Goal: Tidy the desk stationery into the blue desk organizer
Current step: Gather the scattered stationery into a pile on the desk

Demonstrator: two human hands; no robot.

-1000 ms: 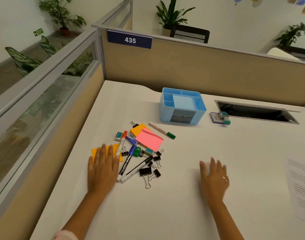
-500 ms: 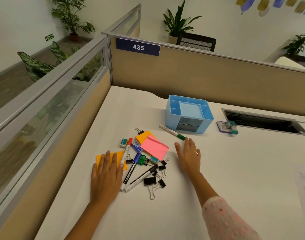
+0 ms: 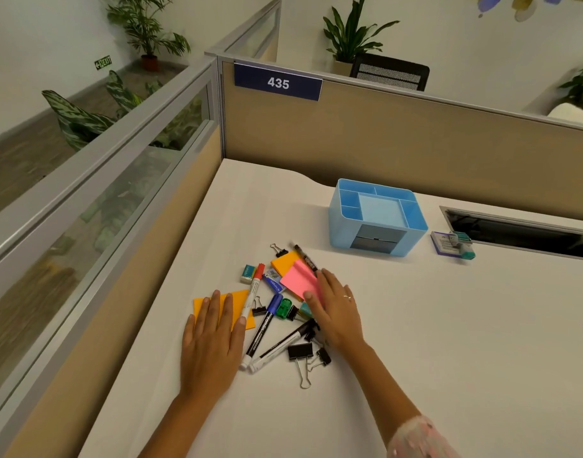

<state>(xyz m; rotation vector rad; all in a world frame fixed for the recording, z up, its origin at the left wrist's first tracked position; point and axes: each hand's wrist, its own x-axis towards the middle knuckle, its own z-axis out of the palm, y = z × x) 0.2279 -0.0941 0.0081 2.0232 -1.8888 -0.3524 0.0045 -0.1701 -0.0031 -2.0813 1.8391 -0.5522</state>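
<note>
The blue desk organizer [image 3: 337, 226] stands empty at the back of the white desk. In front of it lies a pile of stationery: pink sticky notes [image 3: 296, 278], an orange pad [image 3: 285, 261], red-capped [image 3: 255, 285], blue-capped [image 3: 267, 320] and black [image 3: 283, 343] markers, a dark pen [image 3: 305, 257], a green sharpener [image 3: 285, 307], an eraser [image 3: 249, 272] and several black binder clips [image 3: 300, 353]. My left hand [image 3: 214, 338] lies flat, fingertips on another orange pad [image 3: 239, 300]. My right hand [image 3: 336, 309] rests spread on the pink notes, index tip touching the pen's near end.
A small purple box with a teal stapler [image 3: 452, 244] sits right of the organizer, beside a dark cable slot [image 3: 515, 231] in the desk. Beige partition walls [image 3: 382, 143] close the back and left. A glass panel [image 3: 118, 193] runs along the left edge.
My right hand slid left from the bare desk onto the pile and now covers part of the pink notes. The pen beside the organizer shifted left. My left hand stayed put.
</note>
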